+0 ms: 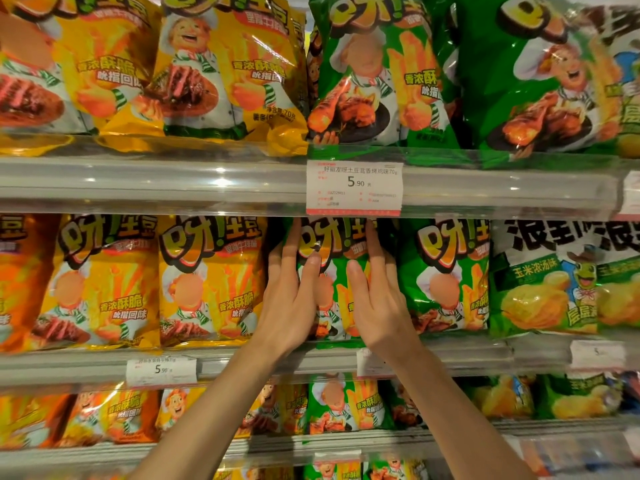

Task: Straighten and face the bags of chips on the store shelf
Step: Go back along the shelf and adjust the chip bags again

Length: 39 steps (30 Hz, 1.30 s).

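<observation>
bag in hand: a glossy green foil chip bag (332, 271) with a cartoon chef and yellow logo sat on the middle shelf, right under the white price tag (354, 188), between a yellow bag and another green one

left hand: the left hand (291, 292) was flat along the bag's left edge, fingers straight and a bit spread, thumb across the front. Looked like bracing, not grabbing

right hand: the right hand (375, 299) mirrored it on the right edge, fingers straight and close together, tips up by the logo

why both sides: my guess is squaring it up so the front faces out, in line with the row

neighbours: the yellow foil chip bag (211, 278) on the left and the green foil twin (446, 275) on the right both stood upright, touching it or nearly

shelf lip: the clear plastic rail (450, 348) ran along the front, probably so bags can't slide off

top shelf: the big green bag (381, 71) up there leaned over, so it likely needed fixing too
</observation>
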Available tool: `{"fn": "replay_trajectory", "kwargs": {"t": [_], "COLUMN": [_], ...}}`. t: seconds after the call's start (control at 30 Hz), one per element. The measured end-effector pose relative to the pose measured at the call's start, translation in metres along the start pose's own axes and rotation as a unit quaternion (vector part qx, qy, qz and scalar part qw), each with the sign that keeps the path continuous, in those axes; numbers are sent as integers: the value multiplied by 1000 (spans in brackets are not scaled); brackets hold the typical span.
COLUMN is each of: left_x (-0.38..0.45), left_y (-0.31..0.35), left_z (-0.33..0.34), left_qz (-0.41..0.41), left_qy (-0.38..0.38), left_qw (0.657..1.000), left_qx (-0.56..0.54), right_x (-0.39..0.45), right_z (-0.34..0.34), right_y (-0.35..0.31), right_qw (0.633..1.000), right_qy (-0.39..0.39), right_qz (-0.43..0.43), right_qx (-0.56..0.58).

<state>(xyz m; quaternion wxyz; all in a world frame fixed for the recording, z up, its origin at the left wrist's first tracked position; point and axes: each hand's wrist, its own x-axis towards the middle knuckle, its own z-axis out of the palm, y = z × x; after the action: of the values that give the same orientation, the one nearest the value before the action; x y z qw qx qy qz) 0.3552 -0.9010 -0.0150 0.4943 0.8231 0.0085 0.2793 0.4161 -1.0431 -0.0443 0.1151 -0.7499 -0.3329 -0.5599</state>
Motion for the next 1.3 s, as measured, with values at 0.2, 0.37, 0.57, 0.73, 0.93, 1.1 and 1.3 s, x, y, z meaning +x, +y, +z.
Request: {"fn": "replay_trajectory", "kwargs": {"t": [0.2,0.37,0.57,0.73,0.93,1.1,1.3], "left_x": [1,-3,-31,-60,-83,-103,-117], "left_y": [-2,3,-8,-22,-31,-37,-38], "left_z": [-6,-22,-51,-77,-92,-97,-105], "left_qz": [7,10,14,-22,-104,-134,-130], "left_qy": [-17,-58,-94,-96,-100,-72,-32], "left_qw": [1000,998,994,988,972,973,983], "left_qx": [-1,-22,-47,-115,-185,-173,-124], "right_x": [5,10,-7,-24,-43,-53,-60], "right_z": [-2,-28,-63,-95,-108,-108,-109], "right_y": [-3,-6,-17,-41,-69,-71,-68], "right_qw": [993,863,787,786,750,732,702], "right_qy": [-43,-162,-226,-152,-164,-193,-215], "right_qz": [66,327,434,487,520,526,545], "right_qx": [92,350,377,350,374,388,406]}}
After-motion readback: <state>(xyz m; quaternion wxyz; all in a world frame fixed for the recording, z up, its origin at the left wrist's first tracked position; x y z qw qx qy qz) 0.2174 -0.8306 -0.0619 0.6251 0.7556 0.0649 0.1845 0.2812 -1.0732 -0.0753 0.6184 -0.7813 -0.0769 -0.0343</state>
